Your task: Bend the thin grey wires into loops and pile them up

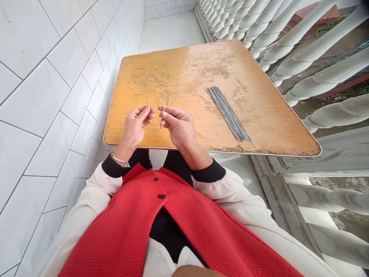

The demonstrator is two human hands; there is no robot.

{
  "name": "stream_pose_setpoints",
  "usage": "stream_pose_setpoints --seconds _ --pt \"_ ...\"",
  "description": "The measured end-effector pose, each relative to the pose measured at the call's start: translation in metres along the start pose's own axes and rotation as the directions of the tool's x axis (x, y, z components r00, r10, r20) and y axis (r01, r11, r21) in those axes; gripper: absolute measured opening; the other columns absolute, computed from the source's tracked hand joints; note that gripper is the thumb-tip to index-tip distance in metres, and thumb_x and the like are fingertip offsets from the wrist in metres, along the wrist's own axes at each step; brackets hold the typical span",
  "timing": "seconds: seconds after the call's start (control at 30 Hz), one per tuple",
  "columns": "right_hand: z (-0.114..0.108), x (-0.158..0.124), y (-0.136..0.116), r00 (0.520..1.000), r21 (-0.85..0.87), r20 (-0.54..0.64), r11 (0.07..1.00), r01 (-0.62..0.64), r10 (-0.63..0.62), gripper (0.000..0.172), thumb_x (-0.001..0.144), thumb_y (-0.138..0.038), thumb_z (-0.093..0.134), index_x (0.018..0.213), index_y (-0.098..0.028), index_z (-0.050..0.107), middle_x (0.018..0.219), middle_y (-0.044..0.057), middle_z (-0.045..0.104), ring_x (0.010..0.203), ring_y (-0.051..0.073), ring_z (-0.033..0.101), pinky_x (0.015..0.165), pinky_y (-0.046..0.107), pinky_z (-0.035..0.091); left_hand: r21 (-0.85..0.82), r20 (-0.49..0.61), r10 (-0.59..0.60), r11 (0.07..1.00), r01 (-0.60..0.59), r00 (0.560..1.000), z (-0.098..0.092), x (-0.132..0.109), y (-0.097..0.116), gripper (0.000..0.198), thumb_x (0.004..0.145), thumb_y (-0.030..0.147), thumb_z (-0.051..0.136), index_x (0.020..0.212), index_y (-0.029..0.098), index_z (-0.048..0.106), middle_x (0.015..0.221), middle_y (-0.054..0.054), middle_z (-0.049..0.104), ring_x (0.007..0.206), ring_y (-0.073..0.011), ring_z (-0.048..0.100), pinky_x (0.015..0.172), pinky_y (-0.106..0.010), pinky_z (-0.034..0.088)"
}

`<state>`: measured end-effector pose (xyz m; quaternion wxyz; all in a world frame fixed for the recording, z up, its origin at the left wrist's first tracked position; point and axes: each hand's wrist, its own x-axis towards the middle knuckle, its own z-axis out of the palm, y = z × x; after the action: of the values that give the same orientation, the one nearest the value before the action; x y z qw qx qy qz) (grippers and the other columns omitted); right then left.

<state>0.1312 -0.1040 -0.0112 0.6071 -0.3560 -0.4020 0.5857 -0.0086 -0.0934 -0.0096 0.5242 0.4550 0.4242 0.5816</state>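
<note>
My left hand [138, 125] and my right hand [175, 127] hover low over a worn wooden board [184, 134], with their fingertips pinched together around a thin bent wire [163, 115]. Just beyond the hands lies a tangled heap of looped silver wires [151, 80], and some of their straight ends point toward my fingers. To the right of my hands, a neat bundle of straight dark wires [227, 113] lies diagonally on the board, apart from both hands.
A white tiled wall [66, 92] runs along the left side. A white baluster railing [302, 50] runs along the right side, past the board's far right corner. The board rests across my lap, above my red waistcoat [161, 215].
</note>
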Motion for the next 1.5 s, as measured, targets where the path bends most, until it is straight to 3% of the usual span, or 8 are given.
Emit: stream_pose_setpoints --seconds 0.27,0.57,0.77,0.83,0.97,1.1,1.27,1.5 --pt "0.001 -0.001 0.005 1.0 -0.02 -0.021 1.0 -0.005 0.005 0.014 0.072 -0.029 0.085 0.083 -0.021 0.079 0.075 -0.002 0.072 0.056 0.005 0.057 0.056 0.02 0.049 -0.044 -0.03 0.027 0.999 -0.029 0.999 0.001 -0.003 -0.009 0.01 0.097 0.026 0.064 0.09 0.019 0.064 0.087 0.001 0.072 0.081 -0.0055 0.071 0.081 -0.022 0.06" --pt "0.002 0.0 0.009 1.0 -0.019 -0.019 1.0 0.008 -0.009 0.012 0.081 -0.028 0.079 0.079 -0.019 0.072 0.067 -0.004 0.066 0.054 0.005 0.059 0.059 0.02 0.053 -0.053 -0.053 -0.023 0.998 0.02 0.998 0.009 -0.01 -0.004 0.01 0.095 0.022 0.065 0.087 0.018 0.063 0.082 0.002 0.072 0.071 -0.0043 0.069 0.07 -0.018 0.057" --pt "-0.001 0.017 0.002 0.99 -0.051 -0.076 0.991 -0.123 0.119 0.011 0.085 -0.009 0.072 0.076 -0.015 0.07 0.064 -0.004 0.062 0.048 0.005 0.058 0.052 0.019 0.052 0.073 -0.06 -0.049 0.996 0.054 0.997 -0.012 -0.005 -0.006 0.018 0.096 0.036 0.063 0.105 0.02 0.066 0.099 -0.003 0.073 0.071 -0.0057 0.067 0.059 -0.016 0.051" --pt "-0.005 0.034 -0.002 0.979 -0.097 -0.102 0.978 -0.186 0.176 0.016 0.085 -0.002 0.068 0.073 -0.013 0.07 0.064 -0.002 0.062 0.047 0.006 0.057 0.051 0.02 0.053 0.172 -0.093 -0.034 0.984 0.049 0.995 -0.025 -0.001 -0.013 0.017 0.094 0.03 0.065 0.107 0.02 0.065 0.102 -0.004 0.073 0.073 -0.0058 0.067 0.058 -0.015 0.05" --pt "-0.01 0.077 0.0 0.958 -0.272 -0.169 0.924 -0.27 0.23 0.03 0.083 0.007 0.062 0.06 -0.012 0.065 0.054 0.0 0.058 0.043 0.008 0.054 0.047 0.022 0.052 0.397 -0.09 0.022 0.918 0.016 0.996 -0.044 0.005 -0.035 0.014 0.09 0.021 0.067 0.104 0.019 0.067 0.103 -0.006 0.072 0.077 -0.008 0.065 0.058 -0.016 0.05" --pt "-0.003 0.112 0.009 0.959 -0.404 -0.189 0.873 -0.272 0.212 0.037 0.08 0.01 0.067 0.052 -0.013 0.059 0.048 0.002 0.056 0.038 0.009 0.053 0.042 0.022 0.051 0.579 0.05 0.098 0.808 -0.109 0.994 -0.045 0.006 -0.046 0.012 0.088 0.02 0.067 0.1 0.017 0.069 0.105 -0.007 0.074 0.081 -0.011 0.067 0.074 -0.025 0.056" --pt "0.015 0.129 0.019 0.939 -0.36 -0.18 0.869 -0.34 0.293 0.04 0.083 0.008 0.066 0.051 -0.013 0.057 0.048 0.003 0.057 0.039 0.008 0.054 0.043 0.022 0.053 0.691 0.143 0.153 0.692 -0.209 0.978 -0.044 0.002 -0.038 0.011 0.088 0.018 0.068 0.099 0.017 0.068 0.107 -0.008 0.074 0.08 -0.0121 0.068 0.085 -0.031 0.056" --pt "0.04 0.133 0.034 0.905 -0.352 -0.212 0.836 -0.422 0.368 0.042 0.085 0.01 0.061 0.052 -0.016 0.054 0.046 0.002 0.056 0.04 0.011 0.056 0.044 0.023 0.053 0.85 0.134 0.129 0.494 -0.181 0.982 -0.049 0.0 -0.021 0.014 0.092 0.023 0.066 0.104 0.016 0.068 0.109 -0.01 0.072 0.077 -0.0142 0.067 0.084 -0.034 0.055"
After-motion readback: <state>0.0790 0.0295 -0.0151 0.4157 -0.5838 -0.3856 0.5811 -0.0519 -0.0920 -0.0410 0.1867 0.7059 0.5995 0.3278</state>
